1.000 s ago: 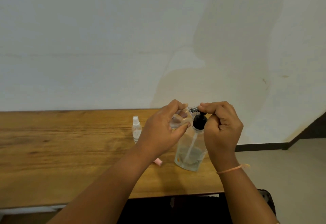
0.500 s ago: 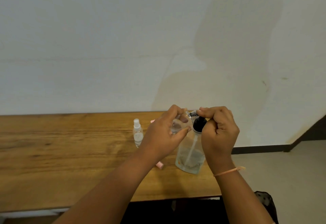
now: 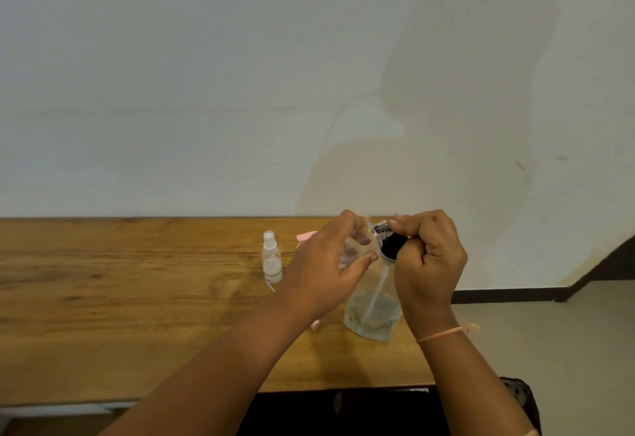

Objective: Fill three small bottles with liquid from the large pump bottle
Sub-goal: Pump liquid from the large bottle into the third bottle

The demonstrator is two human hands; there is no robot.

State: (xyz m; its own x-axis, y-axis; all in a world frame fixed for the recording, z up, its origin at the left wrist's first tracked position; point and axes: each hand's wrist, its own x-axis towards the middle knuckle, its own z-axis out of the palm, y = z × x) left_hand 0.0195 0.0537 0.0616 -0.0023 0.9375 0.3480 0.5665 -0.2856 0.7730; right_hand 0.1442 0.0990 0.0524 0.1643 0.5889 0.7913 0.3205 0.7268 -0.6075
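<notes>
Still | L fingers [image 3: 338,229] grip sm bottle [image 3: 359,246] | R fingers [image 3: 414,226] clamp pump head [image 3: 391,246]

Single head cam, wide-angle; sits above table [image 3: 103,315] near edge, faces fwd and slightly down; far wall [image 3: 206,92] fills upper half; left hand [image 3: 319,270], right hand [image 3: 429,264] close in, lower centre-right.
</notes>
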